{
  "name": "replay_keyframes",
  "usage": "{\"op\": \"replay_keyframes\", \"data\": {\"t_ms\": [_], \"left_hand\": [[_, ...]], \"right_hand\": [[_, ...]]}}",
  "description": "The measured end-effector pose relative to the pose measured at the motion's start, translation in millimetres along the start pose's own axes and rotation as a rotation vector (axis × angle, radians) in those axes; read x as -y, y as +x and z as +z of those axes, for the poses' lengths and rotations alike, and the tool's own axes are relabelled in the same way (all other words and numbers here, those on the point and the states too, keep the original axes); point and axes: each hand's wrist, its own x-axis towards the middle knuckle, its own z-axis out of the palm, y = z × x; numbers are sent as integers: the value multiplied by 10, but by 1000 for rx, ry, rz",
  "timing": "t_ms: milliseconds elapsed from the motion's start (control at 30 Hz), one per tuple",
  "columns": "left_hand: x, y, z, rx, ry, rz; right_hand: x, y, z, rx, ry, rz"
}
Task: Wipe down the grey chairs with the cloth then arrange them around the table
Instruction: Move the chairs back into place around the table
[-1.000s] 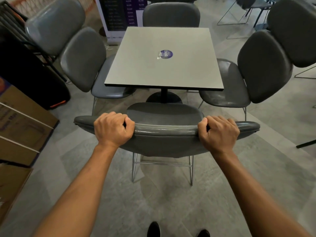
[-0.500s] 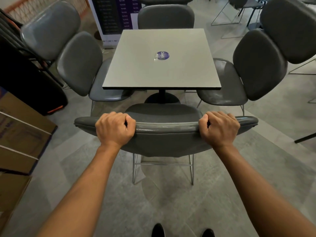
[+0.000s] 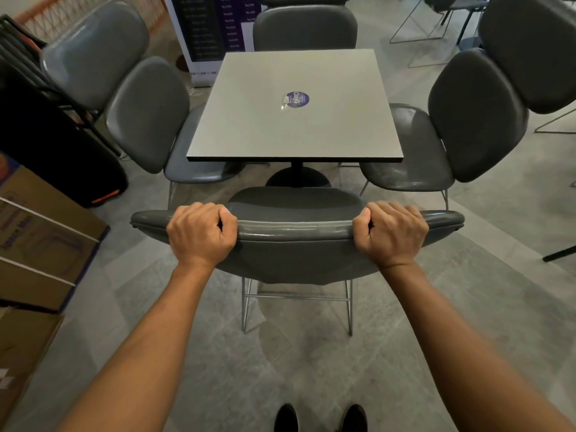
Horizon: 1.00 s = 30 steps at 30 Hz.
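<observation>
Grey padded chair (image 3: 296, 244) is held by left hand (image 3: 201, 233) and right hand (image 3: 391, 233); push it straight under the square grey table (image 3: 265, 135).

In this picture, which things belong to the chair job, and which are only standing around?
Job:
near grey chair, gripped by left hand and right hand
left chair, right chair, far chair
table
No cloth is visible.

Standing around:
cardboard boxes
printed banner
black case

bare forearms (image 3: 149, 344), no sleeves; black shoes (image 3: 286, 417)
</observation>
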Motion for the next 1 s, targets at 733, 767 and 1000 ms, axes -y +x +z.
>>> {"op": "replay_keyframes", "data": {"t_ms": [733, 767, 1000], "left_hand": [[-95, -355, -249, 286, -94, -150], [-44, -369, -281, 286, -112, -145], [886, -586, -683, 303, -206, -283]], "right_hand": [[126, -1, -315, 231, 131, 72], [144, 17, -335, 249, 143, 92], [707, 312, -431, 535, 380, 450]]}}
